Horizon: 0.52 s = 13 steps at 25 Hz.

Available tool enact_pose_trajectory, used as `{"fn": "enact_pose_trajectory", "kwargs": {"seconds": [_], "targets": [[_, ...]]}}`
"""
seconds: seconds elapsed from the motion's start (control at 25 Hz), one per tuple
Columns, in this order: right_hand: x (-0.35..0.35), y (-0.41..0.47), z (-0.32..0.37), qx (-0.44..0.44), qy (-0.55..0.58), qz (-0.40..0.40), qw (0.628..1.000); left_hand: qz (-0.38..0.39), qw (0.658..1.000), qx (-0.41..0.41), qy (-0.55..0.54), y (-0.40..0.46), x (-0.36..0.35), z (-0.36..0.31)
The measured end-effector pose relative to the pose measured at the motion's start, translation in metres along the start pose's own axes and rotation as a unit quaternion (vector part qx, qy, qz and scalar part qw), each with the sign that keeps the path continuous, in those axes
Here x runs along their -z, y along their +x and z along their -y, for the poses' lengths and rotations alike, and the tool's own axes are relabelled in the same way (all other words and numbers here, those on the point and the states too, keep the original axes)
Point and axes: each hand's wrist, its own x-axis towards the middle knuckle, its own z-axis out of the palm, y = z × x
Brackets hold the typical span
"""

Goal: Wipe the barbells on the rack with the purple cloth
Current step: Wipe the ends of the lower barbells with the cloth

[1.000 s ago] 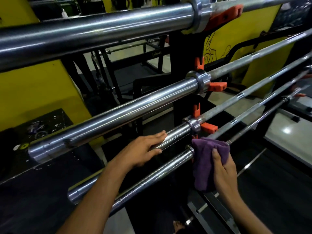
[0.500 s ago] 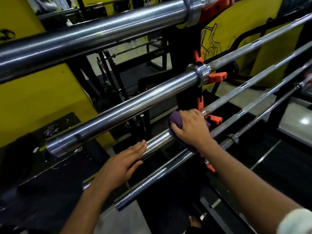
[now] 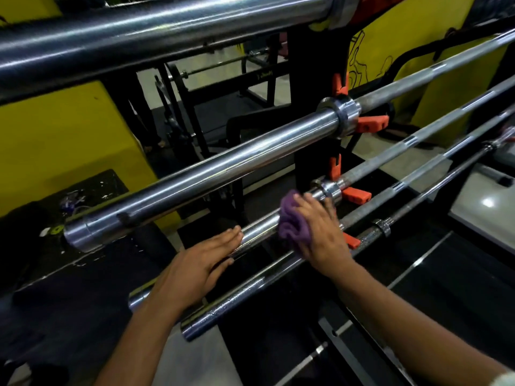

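Note:
Several chrome barbells lie on a black rack (image 3: 315, 87) with orange hooks. My right hand (image 3: 320, 232) grips the purple cloth (image 3: 292, 222) around the sleeve of the third barbell (image 3: 259, 229), just left of its collar. My left hand (image 3: 195, 268) rests flat, fingers straight, on the same sleeve nearer its end. A thicker barbell (image 3: 223, 174) runs above them and another barbell (image 3: 237, 302) lies below, under my right wrist.
A very large bar (image 3: 167, 32) crosses the top of the view. Orange hooks (image 3: 356, 196) stick out of the rack post beside my right hand. Yellow walls (image 3: 61, 135) and black gym frames stand behind. Thin bar shafts (image 3: 432, 129) run off to the right.
My right hand lifted the cloth from the lower bar onto the third barbell's sleeve and now rubs it leftwards along it. My left hand slid back along the same sleeve toward its end.

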Motion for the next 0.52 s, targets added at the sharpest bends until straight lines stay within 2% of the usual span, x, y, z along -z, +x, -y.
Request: {"fn": "enact_pose_trajectory", "kwargs": {"seconds": [0.08, 0.12, 0.2, 0.28, 0.32, 0.36, 0.44, 0.48, 0.52], "targets": [[0.008, 0.02, -0.014, -0.073, -0.072, -0.007, 0.995, 0.002, 1.0, 0.002, 0.001, 0.0, 0.0, 0.001], [0.016, 0.044, -0.01, -0.119, -0.094, 0.018, 0.988, 0.002, 1.0, 0.003, 0.0, 0.0, 0.0, 0.001], [0.029, 0.093, 0.007, -0.206, -0.094, 0.139, 0.964, 0.004, 1.0, 0.007, -0.005, 0.0, 0.0, -0.001], [0.025, 0.123, 0.028, -0.202, -0.109, 0.258, 0.939, 0.006, 1.0, 0.006, -0.006, 0.0, 0.002, -0.002], [0.02, 0.123, 0.039, -0.17, -0.12, 0.272, 0.94, 0.008, 1.0, 0.005, -0.005, 0.0, 0.003, -0.003], [0.014, 0.114, 0.047, -0.137, -0.114, 0.253, 0.951, 0.009, 1.0, 0.004, -0.005, 0.0, 0.003, -0.002], [0.002, 0.072, 0.05, -0.063, -0.025, 0.106, 0.992, 0.011, 1.0, 0.009, -0.013, 0.0, 0.003, -0.001], [-0.002, 0.049, 0.044, -0.021, 0.038, 0.05, 0.998, 0.01, 1.0, 0.01, -0.016, 0.0, 0.003, -0.001], [-0.003, 0.03, 0.034, 0.01, 0.081, 0.027, 0.996, 0.009, 1.0, 0.01, -0.02, 0.0, 0.003, -0.001]]}}
